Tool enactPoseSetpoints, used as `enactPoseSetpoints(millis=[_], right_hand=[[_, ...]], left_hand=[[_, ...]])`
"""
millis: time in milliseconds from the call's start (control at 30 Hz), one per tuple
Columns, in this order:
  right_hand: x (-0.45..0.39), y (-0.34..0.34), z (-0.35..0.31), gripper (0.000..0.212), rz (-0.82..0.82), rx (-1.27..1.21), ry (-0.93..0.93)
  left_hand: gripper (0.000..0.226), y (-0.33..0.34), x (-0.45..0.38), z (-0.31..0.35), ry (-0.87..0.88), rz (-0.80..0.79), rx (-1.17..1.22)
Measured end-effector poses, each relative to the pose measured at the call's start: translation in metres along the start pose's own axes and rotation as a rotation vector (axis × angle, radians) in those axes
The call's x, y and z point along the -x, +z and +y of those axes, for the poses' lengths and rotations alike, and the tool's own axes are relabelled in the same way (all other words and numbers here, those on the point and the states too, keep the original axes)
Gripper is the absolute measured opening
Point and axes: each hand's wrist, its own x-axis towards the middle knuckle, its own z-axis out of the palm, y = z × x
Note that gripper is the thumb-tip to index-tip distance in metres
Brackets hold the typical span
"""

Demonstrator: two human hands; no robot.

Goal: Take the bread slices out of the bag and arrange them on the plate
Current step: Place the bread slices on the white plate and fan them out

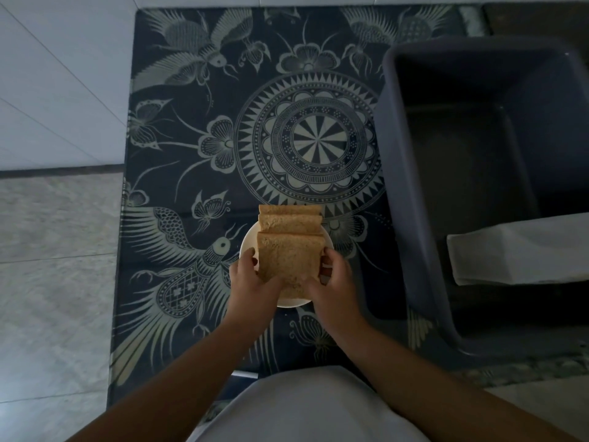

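A small white plate (247, 242) sits near the front of a dark patterned cloth. Brown bread slices (288, 223) lie overlapping on it, the far ones reaching past the plate's far rim. The nearest bread slice (288, 258) is held by both sides: my left hand (251, 280) grips its left edge and my right hand (334, 282) grips its right edge, just over the plate. A whitish bag (516, 250) lies across the near end of a bin on the right.
A large dark plastic bin (411, 173) stands at the right on the cloth (191, 122). Pale tiled floor (54, 234) runs along the left of the table. My white shirt fills the bottom centre.
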Motion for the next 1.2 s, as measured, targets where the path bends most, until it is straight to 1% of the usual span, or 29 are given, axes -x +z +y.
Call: enactPoseSetpoints(millis=[100,200,500,633,800,867,933,1000,1067,1133,1200], right_hand=[[0.001,0.000,0.002,0.050,0.019,0.039,-0.024],[0.003,0.001,0.004,0.052,0.030,0.060,-0.031],[0.024,0.000,0.011,0.054,0.013,0.059,-0.027],[0.030,0.000,0.016,0.057,-0.019,0.079,0.000],[0.026,-0.001,0.018,0.062,-0.040,0.135,0.004],[0.023,-0.002,0.018,0.063,-0.051,0.155,0.013],[0.018,-0.004,0.018,0.065,-0.050,0.156,0.016],[0.013,-0.005,0.016,0.071,-0.041,0.148,0.003],[0.008,-0.005,0.011,0.077,-0.050,0.104,-0.020],[0.004,-0.004,0.005,0.081,-0.087,0.030,-0.036],[0.003,-0.002,0.001,0.078,-0.117,-0.015,-0.035]], left_hand=[[0.060,0.000,0.003,-0.003,0.043,0.013,-0.034],[0.062,0.001,0.005,-0.006,0.064,-0.007,-0.071],[0.062,0.001,0.023,-0.021,0.064,-0.011,-0.105],[0.060,0.001,0.024,-0.030,0.049,-0.056,-0.144],[0.056,-0.001,0.021,-0.032,0.042,-0.075,-0.196],[0.051,-0.001,0.019,-0.031,0.037,-0.075,-0.182],[0.052,-0.001,0.016,-0.029,0.044,-0.061,-0.163],[0.062,-0.004,0.015,-0.022,0.075,-0.070,-0.106],[0.066,-0.007,0.013,-0.013,0.119,-0.127,0.073],[0.061,-0.007,0.011,-0.007,0.120,-0.200,0.242],[0.066,-0.006,0.007,-0.008,0.087,-0.227,0.317]])
